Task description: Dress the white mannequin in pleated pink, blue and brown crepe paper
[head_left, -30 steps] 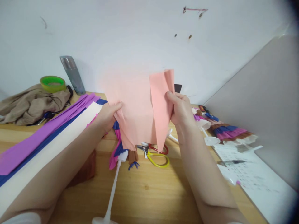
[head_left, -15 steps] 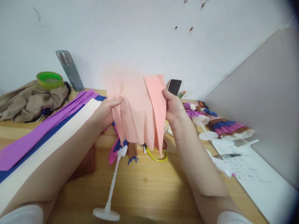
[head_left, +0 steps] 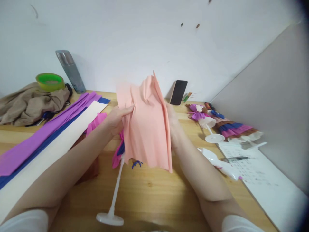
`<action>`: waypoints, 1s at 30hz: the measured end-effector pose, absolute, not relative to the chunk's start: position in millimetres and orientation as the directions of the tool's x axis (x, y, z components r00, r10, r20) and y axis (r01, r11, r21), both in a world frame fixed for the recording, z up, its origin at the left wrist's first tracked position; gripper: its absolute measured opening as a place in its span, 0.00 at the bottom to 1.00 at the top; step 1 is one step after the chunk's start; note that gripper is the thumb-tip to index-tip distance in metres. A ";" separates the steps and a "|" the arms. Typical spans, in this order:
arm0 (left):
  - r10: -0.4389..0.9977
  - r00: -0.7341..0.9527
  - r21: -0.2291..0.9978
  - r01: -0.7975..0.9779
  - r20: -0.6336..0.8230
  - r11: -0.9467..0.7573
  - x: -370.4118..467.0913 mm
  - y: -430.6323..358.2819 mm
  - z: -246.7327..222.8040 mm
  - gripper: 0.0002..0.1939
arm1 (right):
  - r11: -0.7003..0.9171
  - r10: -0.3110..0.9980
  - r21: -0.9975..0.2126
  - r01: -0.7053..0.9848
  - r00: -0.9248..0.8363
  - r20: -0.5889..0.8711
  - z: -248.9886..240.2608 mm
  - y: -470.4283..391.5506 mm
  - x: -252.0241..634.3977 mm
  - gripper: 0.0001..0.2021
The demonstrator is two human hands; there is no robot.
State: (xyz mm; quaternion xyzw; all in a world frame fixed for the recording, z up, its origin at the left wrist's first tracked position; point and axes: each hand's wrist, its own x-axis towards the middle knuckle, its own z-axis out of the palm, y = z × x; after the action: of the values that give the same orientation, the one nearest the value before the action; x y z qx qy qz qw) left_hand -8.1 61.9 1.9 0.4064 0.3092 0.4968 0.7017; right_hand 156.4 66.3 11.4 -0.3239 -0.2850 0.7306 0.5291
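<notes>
A peach-pink sheet of crepe paper (head_left: pixel 147 129) is held up over the table between both hands, creased and partly folded. My left hand (head_left: pixel 118 119) pinches its left side, thumb in front. At the right edge, my right hand (head_left: pixel 172 120) holds the sheet from behind, its fingers mostly hidden by the paper. Below the left hand, a white plastic stand (head_left: pixel 116 193) with a round base lies tilted, pink and blue paper at its upper end. A small blue twisted piece (head_left: pixel 137 164) shows under the sheet's lower edge.
Purple (head_left: pixel 53 132), blue and cream paper strips (head_left: pixel 60 141) lie at left, beside a brown cloth (head_left: pixel 31 103), a tape roll (head_left: pixel 50 82) and a bottle (head_left: pixel 71 72). A phone (head_left: pixel 178 92) leans on the wall. Paper dolls (head_left: pixel 238 130), a glue gun (head_left: pixel 218 162) and a written sheet (head_left: pixel 263 180) are at right.
The right edge of the pink sheet has swung inward and its top has folded, so it now hides the right fingers and the yellow-handled tool. The left hand has shifted slightly right.
</notes>
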 end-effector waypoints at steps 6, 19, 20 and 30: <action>0.989 0.138 0.895 -0.433 -0.051 0.107 -16.6 73.8 -2.3 0.14 | -0.121 0.992 -0.822 -0.556 -0.040 -0.119 9.2 83.4 179.5 0.14; 0.993 0.097 0.954 -0.298 0.073 -0.041 -33.1 80.5 6.7 0.08 | 0.211 0.937 -0.942 -0.262 0.330 0.118 18.4 87.8 209.6 0.09; 0.991 0.099 0.958 -0.280 0.088 -0.057 -33.9 80.3 8.6 0.06 | 0.243 0.928 -0.945 -0.220 0.337 0.160 20.3 86.2 211.6 0.08; 0.970 0.155 0.963 -0.222 0.186 -0.150 -45.5 84.1 14.4 0.07 | 0.371 0.846 -0.928 0.041 0.396 0.356 32.3 77.0 224.3 0.15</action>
State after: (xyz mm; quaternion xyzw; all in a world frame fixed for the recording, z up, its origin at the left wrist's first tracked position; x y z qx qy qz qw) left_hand -45.5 84.1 14.4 0.5274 0.3546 0.5447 0.5472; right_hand 224.3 77.0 32.3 -0.4777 -0.4642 0.2939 0.6855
